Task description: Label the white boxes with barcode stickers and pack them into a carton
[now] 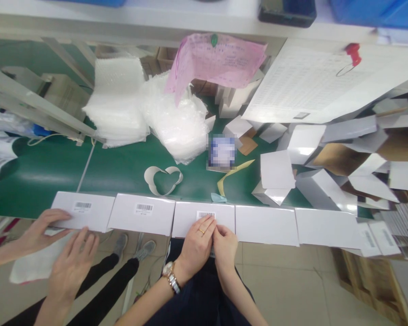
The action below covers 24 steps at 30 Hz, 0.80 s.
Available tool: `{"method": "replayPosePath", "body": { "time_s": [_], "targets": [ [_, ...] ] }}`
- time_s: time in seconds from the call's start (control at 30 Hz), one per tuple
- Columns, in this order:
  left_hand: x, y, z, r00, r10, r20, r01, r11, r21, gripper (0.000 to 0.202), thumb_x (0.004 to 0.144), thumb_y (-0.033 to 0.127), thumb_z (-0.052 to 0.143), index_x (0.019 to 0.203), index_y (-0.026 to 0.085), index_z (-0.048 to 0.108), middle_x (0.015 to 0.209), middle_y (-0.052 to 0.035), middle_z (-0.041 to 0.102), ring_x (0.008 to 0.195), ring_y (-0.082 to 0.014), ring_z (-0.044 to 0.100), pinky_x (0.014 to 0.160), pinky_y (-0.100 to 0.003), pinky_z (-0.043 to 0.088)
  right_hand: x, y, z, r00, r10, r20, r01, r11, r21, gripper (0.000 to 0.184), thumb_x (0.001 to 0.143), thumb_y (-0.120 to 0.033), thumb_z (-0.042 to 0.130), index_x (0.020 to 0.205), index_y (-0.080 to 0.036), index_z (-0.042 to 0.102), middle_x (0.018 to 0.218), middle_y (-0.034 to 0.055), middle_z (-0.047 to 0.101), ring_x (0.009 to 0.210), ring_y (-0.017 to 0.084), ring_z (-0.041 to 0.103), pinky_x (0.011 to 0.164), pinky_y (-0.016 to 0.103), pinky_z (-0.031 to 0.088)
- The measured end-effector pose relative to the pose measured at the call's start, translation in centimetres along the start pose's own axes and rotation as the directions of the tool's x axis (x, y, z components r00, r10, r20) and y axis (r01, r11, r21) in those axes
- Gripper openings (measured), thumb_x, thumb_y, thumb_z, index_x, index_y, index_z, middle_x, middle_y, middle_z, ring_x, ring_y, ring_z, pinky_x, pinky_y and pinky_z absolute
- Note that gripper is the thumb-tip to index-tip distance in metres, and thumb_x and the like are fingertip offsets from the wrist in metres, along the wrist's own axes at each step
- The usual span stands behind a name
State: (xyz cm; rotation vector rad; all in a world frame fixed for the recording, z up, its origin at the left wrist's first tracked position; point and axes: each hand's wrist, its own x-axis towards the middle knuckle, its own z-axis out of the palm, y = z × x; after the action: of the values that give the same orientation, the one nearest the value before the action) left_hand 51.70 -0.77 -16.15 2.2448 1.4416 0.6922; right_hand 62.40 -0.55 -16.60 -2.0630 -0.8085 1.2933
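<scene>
A white box (pixel 187 215) lies at the table's front edge in front of me, within a row of similar boxes. A barcode label (pixel 205 214) sits on its top, partly covered by fingertips. My left hand (pixel 200 237), with a ring and a wristwatch, rests with fingers stretched flat over the label. Beside it, touching it, my right hand (pixel 225 244) has its fingers curled together against the box; what they hold, if anything, is hidden. To the left, two boxes (pixel 129 222) (pixel 98 220) carry barcode labels. The tops of the two right boxes (pixel 267 226) (pixel 326 228) look plain.
At the left, a co-worker's hands (pixel 70 262) touch the end box. Behind the row are a curled paper strip (pixel 151 176), a yellow strip (pixel 233 175) and bubble-wrap bags (pixel 177 117). Loose white cartons (pixel 277 170) crowd the right. A shelf (pixel 139 20) hangs above with pinned papers.
</scene>
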Motion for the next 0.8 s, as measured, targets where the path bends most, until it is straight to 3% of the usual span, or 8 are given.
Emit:
{"method": "replayPosePath", "body": {
  "time_s": [0.23,0.33,0.4,0.5,0.57,0.63,0.7,0.8],
  "targets": [
    [-1.3,-2.6,-1.5,0.997,-0.072,-0.019,0.073,0.995,0.068,0.050,0.094,0.003,0.040,0.141,0.013,0.054,0.138,-0.0143,0.066,0.130,-0.0242,0.060,0.111,-0.051,0.054,0.0,1.2,-1.1,0.986,0.016,0.167,-0.030,0.996,0.079,0.038,0.076,-0.051,0.069,0.077,-0.014,0.077,0.074,0.0089,0.076,0.068,0.024,0.066,0.064,0.031,0.049],
    [-1.4,-3.1,-2.3,0.994,-0.112,-0.022,0.111,0.994,-0.025,0.049,0.095,0.005,0.038,0.140,0.016,0.055,0.137,-0.0122,0.066,0.131,-0.0232,0.060,0.115,-0.053,0.049,-0.4,2.7,-2.7,0.940,0.055,0.336,-0.075,0.996,0.047,0.032,0.069,-0.046,0.077,0.061,-0.016,0.071,0.061,0.0058,0.071,0.059,0.022,0.063,0.056,0.029,0.047],
    [-1.2,-2.5,-2.6,0.969,-0.244,-0.048,0.234,0.961,-0.149,0.043,0.098,0.011,0.039,0.135,0.018,0.059,0.133,-0.0117,0.068,0.128,-0.0236,0.061,0.113,-0.052,0.050,-0.9,3.6,-4.3,0.899,0.080,0.431,-0.107,0.994,0.037,0.032,0.063,-0.042,0.083,0.055,-0.017,0.067,0.055,0.0042,0.068,0.054,0.021,0.062,0.053,0.028,0.045],
    [-0.9,-0.3,-2.2,0.825,-0.565,0.001,0.510,0.742,-0.435,0.031,0.098,0.028,0.051,0.125,0.019,0.064,0.122,-0.0116,0.070,0.111,-0.0245,0.067,0.101,-0.047,0.055,-1.3,4.0,-6.9,0.851,0.033,0.525,-0.140,0.976,0.166,0.029,0.069,-0.044,0.083,0.070,-0.016,0.073,0.073,0.0078,0.077,0.068,0.025,0.071,0.066,0.032,0.054],
    [-0.8,1.7,-1.4,0.699,-0.683,0.211,0.633,0.454,-0.627,0.030,0.089,0.036,0.065,0.113,0.018,0.067,0.109,-0.0098,0.073,0.095,-0.0234,0.070,0.088,-0.041,0.058,-1.2,3.8,-8.6,0.838,-0.007,0.545,-0.162,0.951,0.262,0.032,0.076,-0.046,0.082,0.085,-0.016,0.077,0.089,0.0107,0.080,0.084,0.028,0.074,0.080,0.037,0.057],
    [-0.6,3.6,-0.1,0.616,-0.662,0.427,0.689,0.189,-0.700,0.027,0.080,0.040,0.074,0.092,0.016,0.067,0.088,-0.0052,0.073,0.078,-0.0200,0.067,0.074,-0.033,0.057,-0.8,3.5,-10.1,0.852,-0.016,0.524,-0.190,0.922,0.336,0.036,0.075,-0.047,0.084,0.095,-0.018,0.078,0.097,0.0113,0.080,0.092,0.029,0.075,0.087,0.040,0.057],
    [-0.1,5.4,1.5,0.584,-0.635,0.506,0.707,0.091,-0.701,0.031,0.076,0.043,0.077,0.072,0.017,0.061,0.069,0.0003,0.065,0.066,-0.0156,0.059,0.065,-0.027,0.050,-0.3,3.3,-11.5,0.878,0.003,0.479,-0.230,0.880,0.415,0.041,0.072,-0.046,0.087,0.103,-0.020,0.077,0.103,0.0100,0.080,0.094,0.028,0.074,0.088,0.040,0.057],
    [1.4,7.9,3.6,0.575,-0.667,0.474,0.707,0.115,-0.698,0.041,0.077,0.050,0.075,0.062,0.018,0.053,0.060,0.0040,0.055,0.059,-0.0122,0.049,0.058,-0.024,0.042,0.8,3.2,-13.3,0.923,0.068,0.380,-0.261,0.836,0.483,0.044,0.067,-0.049,0.089,0.098,-0.019,0.078,0.093,0.0079,0.080,0.083,0.026,0.073,0.078,0.036,0.058]
  ]
}}
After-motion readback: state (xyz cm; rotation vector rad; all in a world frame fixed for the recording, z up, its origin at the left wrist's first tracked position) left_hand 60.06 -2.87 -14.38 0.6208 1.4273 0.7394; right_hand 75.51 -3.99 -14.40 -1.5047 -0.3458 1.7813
